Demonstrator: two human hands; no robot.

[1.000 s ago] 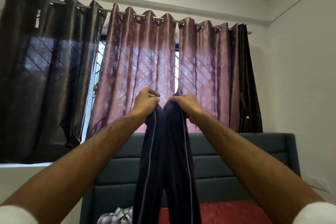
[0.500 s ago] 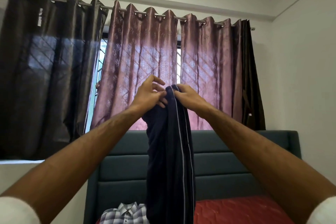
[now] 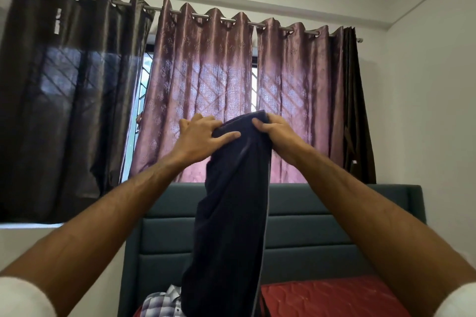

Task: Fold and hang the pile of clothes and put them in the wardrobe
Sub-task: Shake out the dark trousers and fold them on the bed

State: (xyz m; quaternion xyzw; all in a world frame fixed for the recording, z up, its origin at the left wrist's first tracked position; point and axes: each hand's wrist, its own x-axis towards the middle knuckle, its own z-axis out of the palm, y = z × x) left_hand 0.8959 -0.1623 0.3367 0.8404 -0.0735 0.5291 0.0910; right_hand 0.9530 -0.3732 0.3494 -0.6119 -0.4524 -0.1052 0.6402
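The trousers (image 3: 231, 213) hang between the left hand (image 3: 203, 136) and the right hand (image 3: 277, 131), before the headboard (image 3: 322, 226). The curtains (image 3: 201, 90) hang behind. The checked shirt (image 3: 162, 304) lies left on the bed (image 3: 329, 298).

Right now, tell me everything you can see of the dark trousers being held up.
The dark navy trousers hang lengthwise in front of the headboard, legs laid together, soft matte fabric with a thin pale stripe down the right edge. The right hand grips the top; the left hand holds it with thumb across. Their lower end is out of view.
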